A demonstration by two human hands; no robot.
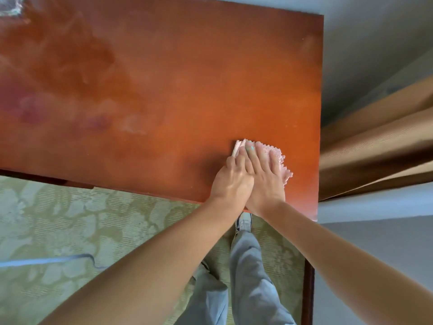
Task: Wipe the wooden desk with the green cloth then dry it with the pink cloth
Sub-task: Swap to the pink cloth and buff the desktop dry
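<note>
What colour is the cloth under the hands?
Pale pink; the cloth shows in the head view, pressed flat on the desk.

Glossy reddish wooden desk (164,90), fuzzy pink cloth (284,165) with frayed edge

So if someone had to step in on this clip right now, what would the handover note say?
Left hand and right hand: both flat, overlapping, pressing the pink cloth onto the wooden desk near its front right corner.
Green cloth: not in view.
Done: the job is at the drying stage; whether the green wipe was finished can't be confirmed from here.
Left: streaky, hazy patches show across the desk's left and middle, so drying likely has to carry on there.
</note>
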